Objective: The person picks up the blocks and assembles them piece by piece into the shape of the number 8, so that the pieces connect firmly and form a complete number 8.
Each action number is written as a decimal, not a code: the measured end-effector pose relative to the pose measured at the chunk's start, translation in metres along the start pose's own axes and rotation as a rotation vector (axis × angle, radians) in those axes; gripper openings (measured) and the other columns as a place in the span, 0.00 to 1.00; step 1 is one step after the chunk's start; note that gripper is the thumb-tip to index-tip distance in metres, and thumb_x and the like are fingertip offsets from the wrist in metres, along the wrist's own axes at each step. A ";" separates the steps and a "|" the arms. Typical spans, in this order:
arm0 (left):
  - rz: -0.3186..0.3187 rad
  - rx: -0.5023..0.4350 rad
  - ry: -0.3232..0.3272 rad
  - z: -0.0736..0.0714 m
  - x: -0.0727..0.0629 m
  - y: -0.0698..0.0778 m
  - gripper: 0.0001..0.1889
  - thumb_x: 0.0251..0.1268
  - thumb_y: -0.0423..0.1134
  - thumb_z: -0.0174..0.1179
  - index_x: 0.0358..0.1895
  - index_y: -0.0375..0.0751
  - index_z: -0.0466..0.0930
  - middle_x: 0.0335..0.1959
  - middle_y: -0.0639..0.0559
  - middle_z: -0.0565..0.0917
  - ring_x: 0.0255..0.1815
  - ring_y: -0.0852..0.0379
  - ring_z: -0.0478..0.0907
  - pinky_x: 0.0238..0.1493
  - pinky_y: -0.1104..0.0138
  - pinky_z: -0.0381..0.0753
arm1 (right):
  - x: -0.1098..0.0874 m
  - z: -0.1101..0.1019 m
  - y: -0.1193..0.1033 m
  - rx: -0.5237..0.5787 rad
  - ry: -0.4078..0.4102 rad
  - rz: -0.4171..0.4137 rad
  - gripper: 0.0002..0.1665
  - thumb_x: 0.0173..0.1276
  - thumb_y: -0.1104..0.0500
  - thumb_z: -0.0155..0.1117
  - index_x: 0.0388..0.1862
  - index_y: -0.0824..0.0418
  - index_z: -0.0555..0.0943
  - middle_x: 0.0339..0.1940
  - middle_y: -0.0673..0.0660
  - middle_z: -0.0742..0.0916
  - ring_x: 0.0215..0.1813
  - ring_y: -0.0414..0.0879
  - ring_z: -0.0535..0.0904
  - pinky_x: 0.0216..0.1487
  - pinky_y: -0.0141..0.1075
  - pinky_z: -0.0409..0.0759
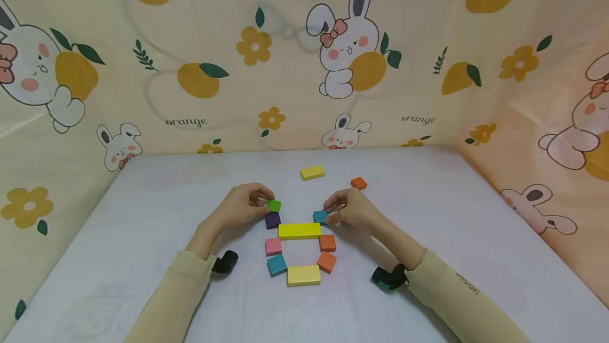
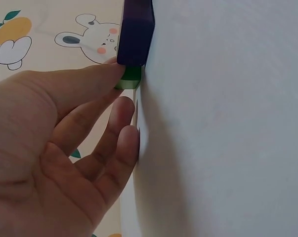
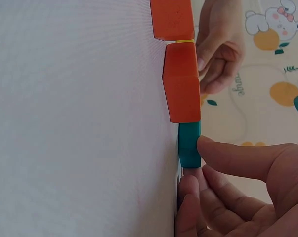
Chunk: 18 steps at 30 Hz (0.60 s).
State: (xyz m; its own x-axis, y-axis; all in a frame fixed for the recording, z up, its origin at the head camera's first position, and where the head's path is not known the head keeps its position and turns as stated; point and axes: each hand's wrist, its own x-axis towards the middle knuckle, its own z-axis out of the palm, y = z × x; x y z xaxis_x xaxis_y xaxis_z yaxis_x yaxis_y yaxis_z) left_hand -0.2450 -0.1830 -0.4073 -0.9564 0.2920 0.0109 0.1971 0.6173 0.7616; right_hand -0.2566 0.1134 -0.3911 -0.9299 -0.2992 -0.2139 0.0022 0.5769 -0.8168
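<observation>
Thumb and fingers of my left hand (image 1: pixel 243 205) pinch a small green block (image 1: pixel 274 206) just behind a purple block (image 1: pixel 273 221). In the left wrist view, the thumb lies against the green block (image 2: pixel 131 78), partly covered by the purple one (image 2: pixel 136 32). My right hand (image 1: pixel 353 208) pinches a blue block (image 1: pixel 320 217) by the right end of a long yellow block (image 1: pixel 298 231). Seen from the right wrist, that blue block (image 3: pixel 190 144) stands beyond an orange block (image 3: pixel 182 84), with the thumb on its side.
Nearer me lie a pink block (image 1: pixel 273 247), another blue block (image 1: pixel 277 266), two orange blocks (image 1: pixel 327 243) and a pale yellow block (image 1: pixel 303 275), forming a loop. Farther back are a yellow block (image 1: pixel 312 173) and an orange block (image 1: pixel 359 183) on the white table (image 1: pixel 142 279).
</observation>
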 end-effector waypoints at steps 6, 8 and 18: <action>-0.001 0.001 -0.002 0.001 0.001 0.001 0.14 0.62 0.32 0.68 0.51 0.45 0.82 0.46 0.56 0.83 0.47 0.53 0.79 0.53 0.58 0.78 | 0.000 0.000 0.000 0.004 0.003 -0.005 0.16 0.52 0.70 0.77 0.41 0.63 0.85 0.37 0.54 0.87 0.40 0.51 0.77 0.36 0.36 0.77; 0.000 0.001 -0.002 0.001 0.001 0.001 0.14 0.62 0.32 0.68 0.51 0.45 0.82 0.46 0.56 0.83 0.47 0.53 0.79 0.52 0.58 0.79 | 0.000 0.000 0.000 0.002 0.005 -0.009 0.16 0.53 0.70 0.77 0.41 0.63 0.85 0.37 0.55 0.87 0.39 0.50 0.77 0.36 0.35 0.77; -0.001 0.003 0.004 0.003 0.001 -0.001 0.14 0.63 0.32 0.67 0.51 0.46 0.82 0.46 0.57 0.83 0.47 0.54 0.79 0.52 0.58 0.78 | 0.000 -0.001 0.001 0.003 -0.001 -0.020 0.16 0.53 0.70 0.77 0.41 0.64 0.85 0.37 0.55 0.87 0.40 0.51 0.78 0.37 0.35 0.77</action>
State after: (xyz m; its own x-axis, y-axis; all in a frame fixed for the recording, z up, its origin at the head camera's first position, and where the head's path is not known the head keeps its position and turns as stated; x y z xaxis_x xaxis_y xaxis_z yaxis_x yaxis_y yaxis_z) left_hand -0.2458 -0.1812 -0.4101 -0.9575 0.2883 0.0129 0.1968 0.6197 0.7598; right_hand -0.2566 0.1143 -0.3913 -0.9295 -0.3115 -0.1976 -0.0156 0.5683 -0.8227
